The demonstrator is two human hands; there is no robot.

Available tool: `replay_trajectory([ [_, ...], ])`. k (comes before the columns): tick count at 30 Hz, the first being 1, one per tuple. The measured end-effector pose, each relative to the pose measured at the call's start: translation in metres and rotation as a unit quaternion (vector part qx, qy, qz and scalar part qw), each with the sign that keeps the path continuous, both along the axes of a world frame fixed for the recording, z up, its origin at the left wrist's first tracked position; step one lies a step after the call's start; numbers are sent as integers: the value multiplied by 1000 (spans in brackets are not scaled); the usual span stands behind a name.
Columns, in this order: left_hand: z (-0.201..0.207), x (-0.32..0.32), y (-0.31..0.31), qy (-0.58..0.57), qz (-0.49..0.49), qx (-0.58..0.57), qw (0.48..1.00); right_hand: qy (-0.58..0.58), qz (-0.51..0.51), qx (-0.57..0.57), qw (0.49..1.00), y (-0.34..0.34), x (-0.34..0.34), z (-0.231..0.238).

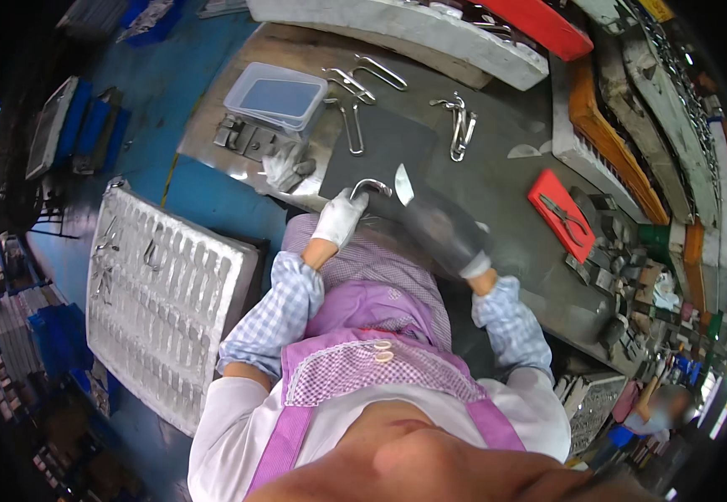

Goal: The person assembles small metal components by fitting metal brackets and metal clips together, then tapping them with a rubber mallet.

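My left hand, in a white glove, is closed on a curved shiny metal piece at the near edge of the grey work table. To its right is my right hand, smeared by motion; a white glove cuff shows at the wrist. A large dark grey shape blurs over and ahead of it, hiding the fingers. I cannot make out what it is. Just beyond its far end shows a pale half-moon piece. A crumpled pair of grey-white gloves lies left of my left hand.
Bent shiny metal pieces lie farther back on the table, near a clear plastic box. Pliers rest on a red tray at the right. A white slotted tray stands at my left. A person is at the far lower right.
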State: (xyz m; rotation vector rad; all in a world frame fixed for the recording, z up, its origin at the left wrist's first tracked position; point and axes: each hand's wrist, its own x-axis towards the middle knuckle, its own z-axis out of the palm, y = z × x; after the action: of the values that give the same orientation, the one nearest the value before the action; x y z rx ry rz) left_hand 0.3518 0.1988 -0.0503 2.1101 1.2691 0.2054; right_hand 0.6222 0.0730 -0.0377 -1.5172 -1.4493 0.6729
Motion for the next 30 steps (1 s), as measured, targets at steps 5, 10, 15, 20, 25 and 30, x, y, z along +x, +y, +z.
replay_trajectory([
  [5,36,-7,-36,-178,175,-217,944,-507,-239,-114,820,-38,57,76],
  [10,47,-1,-28,-186,96,-223,952,-425,-138,-43,894,52,-66,32],
  [15,41,3,-31,-388,194,-253,865,-258,-150,-219,929,70,-93,12],
  [20,2,-2,-54,-390,190,7,901,302,-63,-154,939,33,-127,79],
  [25,7,-5,-66,-433,216,-76,872,122,-16,-179,976,33,-143,96],
  [30,13,-7,-72,-450,247,-87,853,204,29,-227,952,27,-146,93],
])
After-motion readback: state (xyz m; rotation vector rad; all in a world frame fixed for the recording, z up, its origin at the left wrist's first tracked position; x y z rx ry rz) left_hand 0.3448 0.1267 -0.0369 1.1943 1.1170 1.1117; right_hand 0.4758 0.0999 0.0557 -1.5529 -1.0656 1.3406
